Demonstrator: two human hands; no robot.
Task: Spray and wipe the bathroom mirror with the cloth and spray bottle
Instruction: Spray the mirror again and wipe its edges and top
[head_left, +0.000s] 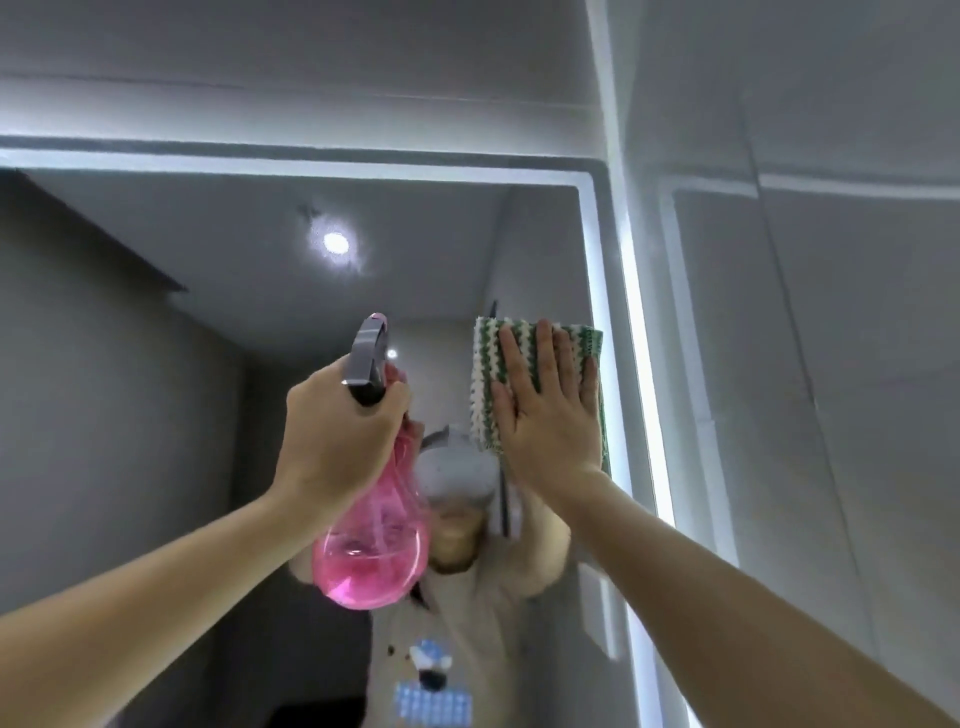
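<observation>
The bathroom mirror (249, 322) fills the wall ahead, edged by a lit strip along its top and right side. My left hand (340, 431) grips the neck of a pink see-through spray bottle (374, 556), raised in front of the glass, its grey head pointing up toward the mirror. My right hand (545, 415) lies flat with straight fingers on a green and white striped cloth (485, 384), pressing it against the mirror near the right edge. A person wearing a white headset is reflected behind the bottle and cloth.
The lit strip (644, 395) marks the mirror's right border. Grey wall panels (831, 364) run to the right of it and above. A ceiling lamp (335, 242) is reflected in the upper glass.
</observation>
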